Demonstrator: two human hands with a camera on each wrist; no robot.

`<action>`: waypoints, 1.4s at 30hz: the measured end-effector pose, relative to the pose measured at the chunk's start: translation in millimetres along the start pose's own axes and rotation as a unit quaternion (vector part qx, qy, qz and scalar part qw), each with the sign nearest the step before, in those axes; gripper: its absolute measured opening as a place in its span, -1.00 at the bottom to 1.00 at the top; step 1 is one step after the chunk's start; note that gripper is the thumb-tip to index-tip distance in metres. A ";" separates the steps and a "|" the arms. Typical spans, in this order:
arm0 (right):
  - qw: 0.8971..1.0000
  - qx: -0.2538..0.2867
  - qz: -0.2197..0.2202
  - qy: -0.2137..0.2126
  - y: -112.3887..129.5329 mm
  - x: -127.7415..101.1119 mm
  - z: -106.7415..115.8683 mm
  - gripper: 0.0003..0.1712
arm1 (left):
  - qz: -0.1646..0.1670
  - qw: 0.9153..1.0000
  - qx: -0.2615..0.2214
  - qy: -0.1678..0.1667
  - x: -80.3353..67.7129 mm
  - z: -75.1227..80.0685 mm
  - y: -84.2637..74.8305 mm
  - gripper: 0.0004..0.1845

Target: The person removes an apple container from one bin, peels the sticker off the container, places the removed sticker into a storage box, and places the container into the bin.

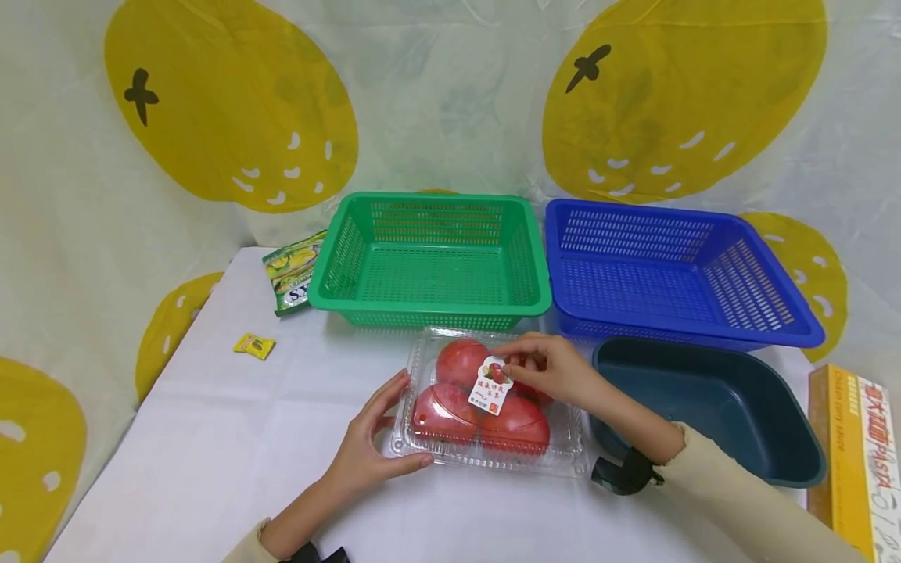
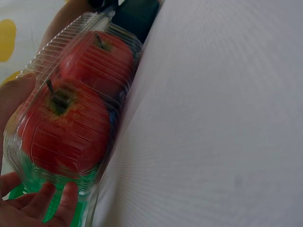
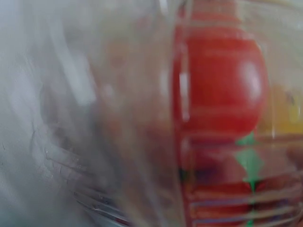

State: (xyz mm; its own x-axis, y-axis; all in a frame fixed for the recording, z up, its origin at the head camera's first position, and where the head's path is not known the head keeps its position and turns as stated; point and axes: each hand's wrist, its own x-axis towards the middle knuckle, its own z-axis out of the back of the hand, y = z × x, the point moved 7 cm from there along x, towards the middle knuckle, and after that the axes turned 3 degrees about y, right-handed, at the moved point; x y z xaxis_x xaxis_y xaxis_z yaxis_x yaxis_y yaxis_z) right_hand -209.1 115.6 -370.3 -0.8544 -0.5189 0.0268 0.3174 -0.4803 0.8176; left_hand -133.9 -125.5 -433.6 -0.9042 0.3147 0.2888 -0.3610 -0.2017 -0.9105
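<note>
Clamshell box (image 1: pixel 493 461): clear ribbed plastic, lid down, red apples (image 1: pixel 457 363) inside w/ white label on top; lies on white table (image 1: pixel 211 438), in front of green basket (image 1: pixel 431 262).
Left hand (image 1: pixel 369 446): fingers straight, thumb and palm against box's left edge.
Right hand (image 1: pixel 545 367): lies on lid, fingertips curled at label, prob. pinching it.
Hard to see: rt wrist view blurred; apple count unclear.

Two baskets (image 1: pixel 429 262) (green, blue), one tub (image 1: pixel 711 407), one clamshell (image 1: pixel 489 407), two packets (image 1: pixel 294 270).
</note>
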 end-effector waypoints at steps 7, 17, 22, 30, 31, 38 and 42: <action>1.000 0.001 -0.003 -0.029 0.3 -1.1 -0.6 -0.79 | 0.001 1.000 0.000 0.001 -0.8 -0.4 0.4 0.04; 0.995 -0.041 -0.022 -0.086 2.8 2.0 -1.2 -0.89 | -0.009 1.000 0.004 0.001 -0.3 0.6 0.8 0.05; 0.993 -0.068 -0.010 -0.093 4.6 1.6 -3.0 -0.92 | -0.010 1.000 0.006 0.000 -1.2 0.8 1.4 0.05; 0.994 -0.077 0.002 -0.081 5.9 -0.7 -3.0 -0.95 | -0.008 1.000 0.002 0.003 -1.9 -1.4 1.9 0.04; 0.994 -0.072 0.002 -0.078 5.2 -0.7 -3.1 -0.94 | -0.007 1.000 0.001 0.004 -1.9 -1.6 2.1 0.04; 0.996 -0.053 -0.001 -0.073 4.1 3.7 -1.6 -0.92 | -0.008 1.000 0.001 0.003 -1.2 -0.4 2.0 0.05; 0.996 -0.061 -0.004 -0.066 5.0 4.3 -1.5 -0.93 | -0.008 1.000 0.000 0.002 -1.1 0.3 0.9 0.04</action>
State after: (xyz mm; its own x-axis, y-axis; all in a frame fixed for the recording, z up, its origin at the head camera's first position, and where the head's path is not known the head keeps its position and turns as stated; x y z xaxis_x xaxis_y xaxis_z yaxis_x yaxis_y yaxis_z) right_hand -210.6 109.9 -366.9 -0.9014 -0.4205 0.1031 0.3509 -0.5700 0.7430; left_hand -133.3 -126.4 -434.7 -0.8974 0.3213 0.3023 -0.3753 -0.1958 -0.9060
